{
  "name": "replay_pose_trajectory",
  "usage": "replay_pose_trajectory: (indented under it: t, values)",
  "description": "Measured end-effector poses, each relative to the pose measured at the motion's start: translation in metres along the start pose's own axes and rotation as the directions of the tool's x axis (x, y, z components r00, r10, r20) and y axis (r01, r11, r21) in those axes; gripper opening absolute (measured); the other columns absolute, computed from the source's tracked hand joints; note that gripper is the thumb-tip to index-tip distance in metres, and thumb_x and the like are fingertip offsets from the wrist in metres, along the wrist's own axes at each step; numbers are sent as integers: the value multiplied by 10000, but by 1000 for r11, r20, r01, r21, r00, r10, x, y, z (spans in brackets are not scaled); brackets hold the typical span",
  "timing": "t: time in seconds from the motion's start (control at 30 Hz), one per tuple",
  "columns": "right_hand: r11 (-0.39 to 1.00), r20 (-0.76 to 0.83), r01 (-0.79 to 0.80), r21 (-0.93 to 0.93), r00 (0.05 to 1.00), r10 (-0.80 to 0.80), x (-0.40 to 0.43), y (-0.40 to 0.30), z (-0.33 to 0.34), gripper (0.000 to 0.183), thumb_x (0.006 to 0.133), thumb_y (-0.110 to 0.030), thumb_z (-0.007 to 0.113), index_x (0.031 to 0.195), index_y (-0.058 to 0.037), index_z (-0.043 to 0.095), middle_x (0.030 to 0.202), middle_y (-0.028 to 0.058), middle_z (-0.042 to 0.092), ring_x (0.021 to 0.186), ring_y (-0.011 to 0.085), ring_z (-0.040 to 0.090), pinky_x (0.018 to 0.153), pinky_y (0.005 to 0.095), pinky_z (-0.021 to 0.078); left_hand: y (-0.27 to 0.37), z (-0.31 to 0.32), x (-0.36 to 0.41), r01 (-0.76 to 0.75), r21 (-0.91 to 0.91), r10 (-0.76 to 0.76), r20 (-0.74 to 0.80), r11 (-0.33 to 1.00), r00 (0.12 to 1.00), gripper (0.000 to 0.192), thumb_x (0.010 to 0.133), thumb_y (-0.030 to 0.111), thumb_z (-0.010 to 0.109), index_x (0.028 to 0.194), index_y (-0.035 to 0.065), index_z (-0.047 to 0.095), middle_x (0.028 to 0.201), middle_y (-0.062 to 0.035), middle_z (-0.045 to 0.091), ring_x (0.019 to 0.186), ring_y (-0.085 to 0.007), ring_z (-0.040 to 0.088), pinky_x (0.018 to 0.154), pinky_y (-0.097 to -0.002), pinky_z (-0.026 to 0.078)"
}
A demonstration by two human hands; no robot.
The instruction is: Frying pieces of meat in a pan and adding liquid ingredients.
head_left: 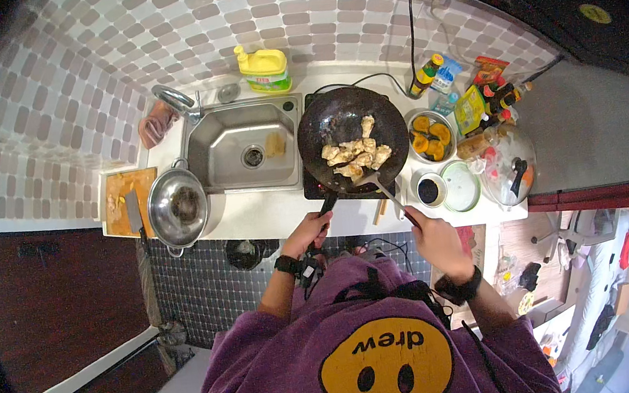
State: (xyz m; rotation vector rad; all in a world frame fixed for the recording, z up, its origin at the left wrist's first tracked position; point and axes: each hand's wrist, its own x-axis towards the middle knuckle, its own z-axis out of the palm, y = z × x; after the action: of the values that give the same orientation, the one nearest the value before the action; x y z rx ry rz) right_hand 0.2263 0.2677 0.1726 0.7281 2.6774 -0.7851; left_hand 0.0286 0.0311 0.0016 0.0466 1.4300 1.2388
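Observation:
My left hand (308,234) grips the black handle (328,202) of a dark wok (334,115). The wok sits on a black cooktop (313,188). Several browned chicken pieces (363,153) lie in its middle and near side, one drumstick-shaped piece (368,125) a little apart at the top. In my right hand (441,246) is a metal spatula (386,191) with a dark reddish handle. Its blade touches the wok's near inner wall, just below the chicken.
Left of the wok is a steel sink (216,149); beyond it, a metal bowl (169,224) and a cutting board (143,178) with a cleaver (133,211). On the right stand a bowl of orange-brown slices (431,135), a cup of dark liquid (430,190), a glass lid (503,189) and sauce bottles (426,76).

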Motion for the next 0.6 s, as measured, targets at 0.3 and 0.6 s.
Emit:
replay_pose_trajectory:
  t: [0.3,0.6]
  values:
    - [999,-242,39,0,970,-38,103,9,50,455,921,-153,608,1368,-214,556,812,259,673,768,464,662,669,551,526,-6,-5,8,7,-51,-5,33,999,999,414,1007,388,582,722,109,470,516,33,390,396,-103,373,389,-288,296]
    - [975,-394,217,49,901,-180,132,8,25,460,929,-181,595,1383,-179,525,869,243,694,774,459,664,674,554,532,-8,-2,10,-2,-9,2,11,1000,1000,413,1006,378,582,713,108,475,508,33,395,382,-104,375,386,-288,308]
